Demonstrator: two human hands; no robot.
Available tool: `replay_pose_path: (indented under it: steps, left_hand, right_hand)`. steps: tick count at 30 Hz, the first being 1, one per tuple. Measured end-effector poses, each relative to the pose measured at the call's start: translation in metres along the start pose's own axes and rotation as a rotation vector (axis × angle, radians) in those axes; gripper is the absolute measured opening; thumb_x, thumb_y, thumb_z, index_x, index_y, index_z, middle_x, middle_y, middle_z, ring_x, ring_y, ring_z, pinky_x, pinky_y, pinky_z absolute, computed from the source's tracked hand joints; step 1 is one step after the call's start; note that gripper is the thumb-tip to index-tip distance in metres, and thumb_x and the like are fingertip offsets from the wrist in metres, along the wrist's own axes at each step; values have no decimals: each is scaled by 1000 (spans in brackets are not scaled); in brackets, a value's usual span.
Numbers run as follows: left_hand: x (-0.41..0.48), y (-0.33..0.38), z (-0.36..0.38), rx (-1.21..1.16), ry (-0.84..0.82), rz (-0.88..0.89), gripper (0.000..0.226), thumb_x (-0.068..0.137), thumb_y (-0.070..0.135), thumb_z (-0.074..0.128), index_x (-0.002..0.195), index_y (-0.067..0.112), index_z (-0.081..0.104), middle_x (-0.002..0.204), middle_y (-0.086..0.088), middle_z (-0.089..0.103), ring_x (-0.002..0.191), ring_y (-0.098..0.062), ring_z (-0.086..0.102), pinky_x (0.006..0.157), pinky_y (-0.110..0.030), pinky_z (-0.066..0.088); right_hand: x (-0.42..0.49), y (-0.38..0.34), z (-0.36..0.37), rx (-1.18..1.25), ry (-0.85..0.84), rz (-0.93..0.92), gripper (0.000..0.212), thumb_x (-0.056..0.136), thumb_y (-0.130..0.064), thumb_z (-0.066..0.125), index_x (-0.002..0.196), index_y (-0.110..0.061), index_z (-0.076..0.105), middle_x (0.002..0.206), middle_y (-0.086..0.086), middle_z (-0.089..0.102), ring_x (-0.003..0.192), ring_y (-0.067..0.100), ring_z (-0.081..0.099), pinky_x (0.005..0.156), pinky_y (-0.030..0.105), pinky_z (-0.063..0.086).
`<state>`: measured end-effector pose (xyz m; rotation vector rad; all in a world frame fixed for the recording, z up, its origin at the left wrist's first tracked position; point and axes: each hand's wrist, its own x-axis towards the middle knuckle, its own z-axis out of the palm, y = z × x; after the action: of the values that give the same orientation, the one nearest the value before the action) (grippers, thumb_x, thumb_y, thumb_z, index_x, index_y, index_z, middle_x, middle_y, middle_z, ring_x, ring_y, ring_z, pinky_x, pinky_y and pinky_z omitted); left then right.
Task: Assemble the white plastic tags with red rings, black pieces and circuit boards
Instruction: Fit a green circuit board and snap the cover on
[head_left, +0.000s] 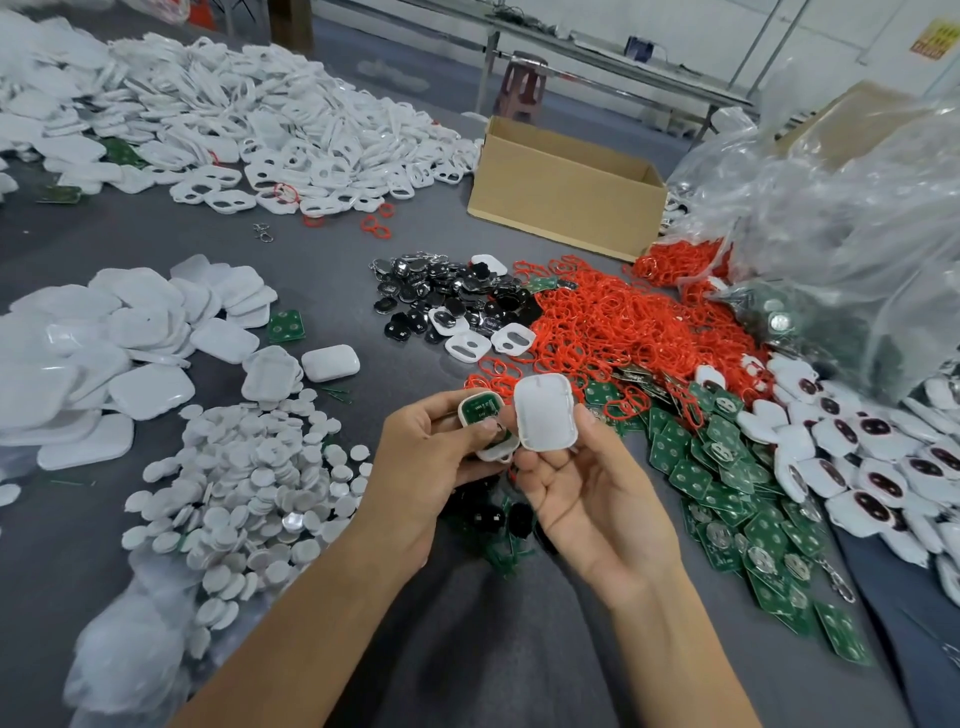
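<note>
My left hand grips a white tag shell with a green circuit board showing inside it. My right hand pinches a white tag cover by its lower edge, held upright right beside the shell. A heap of red rings lies behind the hands. Black pieces are piled to its left. Loose green circuit boards spread out on the right. A few black pieces and boards lie on the table under my hands.
White covers are piled at left, round white discs in front of them, and a big heap of white frames at the back. An open cardboard box, plastic bags and assembled tags stand on the right.
</note>
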<state>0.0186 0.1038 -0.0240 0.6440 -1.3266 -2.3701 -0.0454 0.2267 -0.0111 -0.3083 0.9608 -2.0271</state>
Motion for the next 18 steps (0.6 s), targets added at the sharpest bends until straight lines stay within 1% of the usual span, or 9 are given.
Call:
replay_pose_path:
  steps: [3,9,11,13,15,17,18]
  left_hand:
    - [0,0,1,4,0,-4,24,88,-11,58,102,5,68,82,-5,76,70,-13,72,62,-25,60]
    - [1,0,1,2,3,-3,23,88,-10,59,101,6,68,81,-3,76,70,-12,72,61,-23,58]
    - [1,0,1,-4,1,-4,23,88,-10,59,103,4,68,83,-3,77,71,-12,72,61,-24,59]
    - [1,0,1,-14,-1,-7,22,88,-10,60,103,3,68,85,-5,77,72,-12,72,61,-23,59]
    - [1,0,1,-15,-3,-6,21,87,-9,60,103,3,68,88,-7,77,74,-13,73,61,-23,58]
    - [1,0,1,-14,0,-4,20,87,-9,62,102,3,69,87,-6,77,73,-12,72,61,-22,57]
    - [1,-1,1,-15,0,-4,20,87,-9,62,100,4,69,84,-5,77,72,-11,72,60,-21,57]
  right_hand:
    - [0,0,0,14,-3,0,45,52,-37,91,87,-12,79,93,9,75,66,10,68,66,21,56]
    - [-1,0,2,56,39,11,58,49,-34,94,96,-5,76,99,16,73,65,13,68,63,22,57]
    - [-1,0,4,60,48,9,60,47,-33,95,97,-5,76,99,17,73,66,14,69,62,22,57]
    - [-1,0,6,70,58,-10,59,48,-31,94,98,-5,76,99,16,73,71,17,71,63,22,58]
    - [-2,-1,8,103,59,-37,54,58,-26,88,107,-7,73,100,15,72,78,21,73,65,24,59]
    - [-2,-1,11,127,104,-57,44,71,-23,73,112,-7,70,94,14,72,79,21,73,65,23,58]
    - [-2,-2,12,136,134,-64,39,75,-22,66,111,-6,69,91,14,73,78,21,73,64,23,58]
